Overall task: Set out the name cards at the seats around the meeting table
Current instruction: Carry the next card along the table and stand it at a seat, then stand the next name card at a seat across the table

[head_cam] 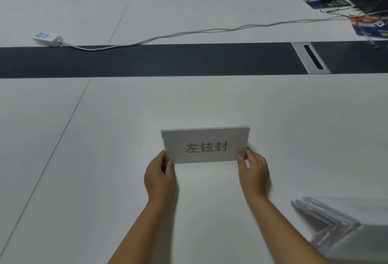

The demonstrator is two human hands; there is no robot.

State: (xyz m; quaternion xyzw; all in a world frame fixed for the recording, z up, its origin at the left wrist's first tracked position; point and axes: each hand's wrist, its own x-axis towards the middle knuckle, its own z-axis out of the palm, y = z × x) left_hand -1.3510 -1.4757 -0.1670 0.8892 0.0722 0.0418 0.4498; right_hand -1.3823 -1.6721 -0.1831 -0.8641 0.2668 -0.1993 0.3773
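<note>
The person is standing at the near side of the white counter (63, 158) and is holding one name card (205, 147) upright in front of them, its printed face turned toward them. The left hand (159, 174) is pinching the card's lower left corner, thumb on the near face and fingers behind, and the right hand (253, 172) is gripping the lower right corner in the same way, so both hands are clamped on the card at its two ends. The card's bottom edge is sitting at or just above the counter; from here it is hard to say whether it is touching. It is looking like a clear acrylic holder with a paper insert, so it is probably stiff, light and a little slick, with edges that will scratch or chip if knocked. Holding it low at both short ends is a sensible grip, since it is keeping fingers off the lettering and letting the base come down flat and square. To the person's right, near the counter's edge, a stack of further card holders (327, 223) is lying nested and tilted, blurred in the view. Farther off, a white power strip (48, 38) is trailing its cable (189, 32) across the dark centre strip (147, 62).
</note>
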